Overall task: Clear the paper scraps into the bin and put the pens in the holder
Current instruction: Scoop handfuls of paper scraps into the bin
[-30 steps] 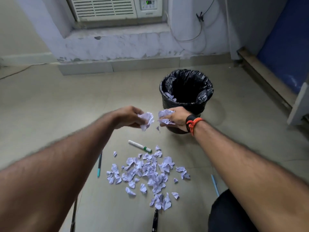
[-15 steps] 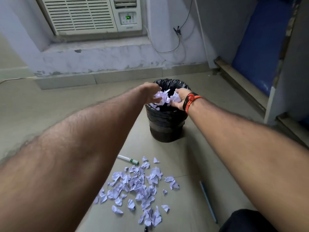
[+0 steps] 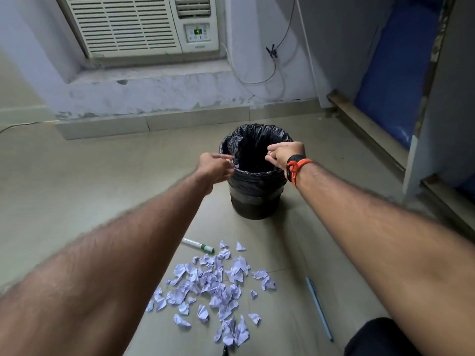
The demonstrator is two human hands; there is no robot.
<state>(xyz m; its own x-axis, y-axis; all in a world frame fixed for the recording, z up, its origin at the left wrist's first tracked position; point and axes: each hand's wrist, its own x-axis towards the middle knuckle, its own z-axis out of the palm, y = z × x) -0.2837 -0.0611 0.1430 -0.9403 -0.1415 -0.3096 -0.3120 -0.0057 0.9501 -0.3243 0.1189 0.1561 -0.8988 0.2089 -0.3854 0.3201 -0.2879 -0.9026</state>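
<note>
Hands are hovering right at the bin (image 3: pixel 254 191) — your left hand (image 3: pixel 214 167) is sitting at its left rim and your right hand (image 3: pixel 284 152) is hanging over the opening on the right side. Fingers on both are curling loosely inward and I'm not seeing any paper in either one, so they're looking empty. You're wearing a black and orange band (image 3: pixel 295 168) on the right wrist. The bin's standing upright on the floor (image 3: pixel 77 176) with a black liner folding over its rim.

Paper scraps (image 3: pixel 213 286) are lying in a loose heap on the floor, nearer to you than the bin and well apart from it. A white marker with a green cap (image 3: pixel 198 245) is lying just beside the heap's far edge, partly tucked behind your left forearm. A light blue pen (image 3: pixel 318 308) is resting on the floor to the right of the scraps, by your right arm. Something dark is poking in at the bottom edge below the heap, can't tell what.
</note>
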